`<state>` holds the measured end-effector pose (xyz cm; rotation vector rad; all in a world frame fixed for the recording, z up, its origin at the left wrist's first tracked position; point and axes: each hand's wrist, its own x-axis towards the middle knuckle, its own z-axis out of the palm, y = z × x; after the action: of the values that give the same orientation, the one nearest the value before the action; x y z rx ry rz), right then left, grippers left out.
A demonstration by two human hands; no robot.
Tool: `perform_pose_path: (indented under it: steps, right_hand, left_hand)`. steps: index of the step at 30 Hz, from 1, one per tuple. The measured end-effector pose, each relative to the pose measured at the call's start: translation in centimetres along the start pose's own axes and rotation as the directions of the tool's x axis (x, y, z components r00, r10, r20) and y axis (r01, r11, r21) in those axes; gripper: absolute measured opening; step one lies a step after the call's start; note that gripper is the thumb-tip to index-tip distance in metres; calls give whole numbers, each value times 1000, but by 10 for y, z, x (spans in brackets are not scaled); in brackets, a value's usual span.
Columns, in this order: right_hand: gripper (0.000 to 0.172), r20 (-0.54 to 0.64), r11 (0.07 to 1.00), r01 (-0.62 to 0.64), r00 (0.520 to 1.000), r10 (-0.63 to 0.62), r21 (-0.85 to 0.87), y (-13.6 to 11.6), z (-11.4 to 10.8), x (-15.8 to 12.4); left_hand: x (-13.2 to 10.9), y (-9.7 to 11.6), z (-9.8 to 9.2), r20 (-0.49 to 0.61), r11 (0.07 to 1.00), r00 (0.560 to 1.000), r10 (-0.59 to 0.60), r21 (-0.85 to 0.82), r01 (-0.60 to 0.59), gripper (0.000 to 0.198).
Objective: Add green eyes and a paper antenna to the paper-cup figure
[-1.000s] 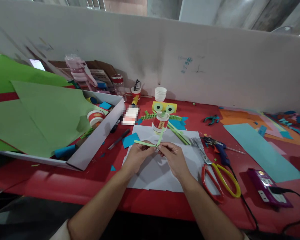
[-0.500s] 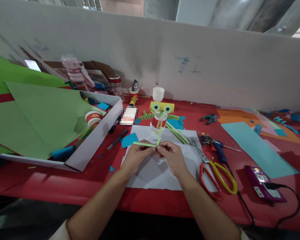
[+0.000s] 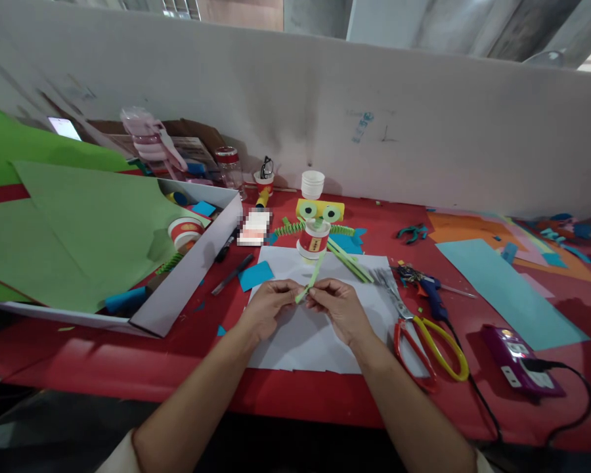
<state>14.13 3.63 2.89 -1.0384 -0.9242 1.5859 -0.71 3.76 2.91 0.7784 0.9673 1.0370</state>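
Note:
My left hand (image 3: 267, 307) and my right hand (image 3: 339, 307) meet over a white sheet (image 3: 305, 335) on the red table (image 3: 128, 368). Both pinch light green paper strips (image 3: 312, 280) that cross between my fingertips; one strip slants up toward a red and white paper cup (image 3: 314, 240). Behind the cup lies a yellow block with two green paper eyes (image 3: 319, 211), and green accordion-folded strips stick out from the cup on both sides.
Red and yellow scissors (image 3: 426, 345) and a blue glue gun (image 3: 431, 295) lie right of the sheet. A purple power strip (image 3: 519, 363) sits further right. An open white box (image 3: 187, 279) with green paper sheets (image 3: 79, 230) stands at left. A grey partition (image 3: 423, 131) runs behind.
The strip that stuck out to the left from my left hand has been folded in over the crossing. Both hands stay in place above the white sheet.

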Motion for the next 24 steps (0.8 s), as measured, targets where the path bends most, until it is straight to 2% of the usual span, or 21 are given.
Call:
perform_pose_path:
  steps: [7,15,18,21,24]
  right_hand:
    - [22,-33,994,44,998,-48,-101,0,2,-2]
    - [14,38,943,222,975,-219,-249,3,1,-4]
    - [15,31,913,277,959,-281,-301,3,1,-5]
    - [15,-11,939,237,969,-247,-249,3,4,-6]
    - [16,-32,984,158,986,-161,-83,4,6,-4]
  left_hand:
    - [0,-1,-1,16,995,999,31,91,-32,25]
    - [1,-7,1,-52,991,991,120,68,-116,23]
    - [1,-8,3,-60,987,987,151,57,-147,21]
    - [0,-8,5,-27,985,985,170,18,-169,20]
    - [0,-9,8,18,988,989,149,-54,-148,19]
